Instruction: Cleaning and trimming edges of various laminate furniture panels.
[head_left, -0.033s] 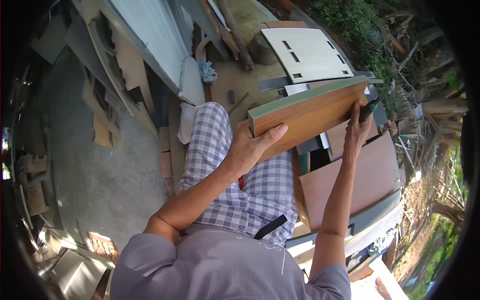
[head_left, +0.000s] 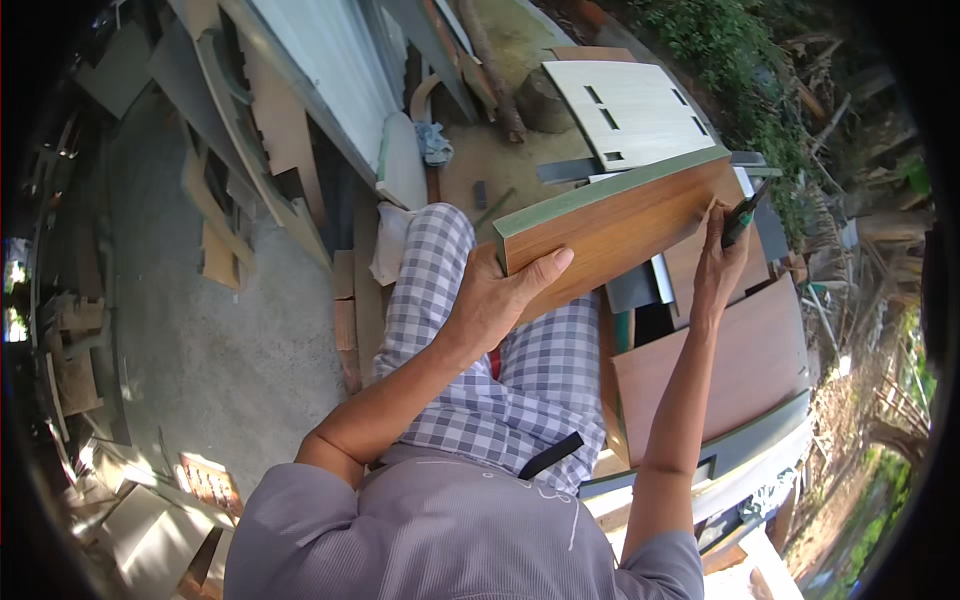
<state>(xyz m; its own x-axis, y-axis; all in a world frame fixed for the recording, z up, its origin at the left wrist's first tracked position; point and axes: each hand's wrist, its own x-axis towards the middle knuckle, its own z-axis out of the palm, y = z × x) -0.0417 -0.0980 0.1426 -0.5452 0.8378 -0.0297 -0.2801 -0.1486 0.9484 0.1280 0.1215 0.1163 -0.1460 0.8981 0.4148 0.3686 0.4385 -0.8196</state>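
Observation:
A long brown wood-faced board [head_left: 610, 240] with a green edge is held up above my lap, tilted up toward the right. My left hand [head_left: 500, 300] is closed on its near left end, thumb on the brown face and the other fingers hidden behind. At the far right end my right hand [head_left: 722, 265] is closed around a dark, pointed tool [head_left: 740, 218] with some green on it. Its exact kind is unclear. The raised fingertips of that hand are at the board's brown face; whether they press on it I cannot tell.
A cream panel [head_left: 640, 115] with dark rectangular slots lies beyond the board. Pinkish-brown panels [head_left: 715, 370] are stacked at my right. Leaning sheets and offcuts [head_left: 285, 130] stand at the left above a concrete floor [head_left: 240, 340]. A blue crumpled cloth [head_left: 433, 145] lies ahead.
The surroundings have shifted slightly to the right in view, while the board and my left hand stay nearly in place. More of the tool's pointed end shows beside my right hand.

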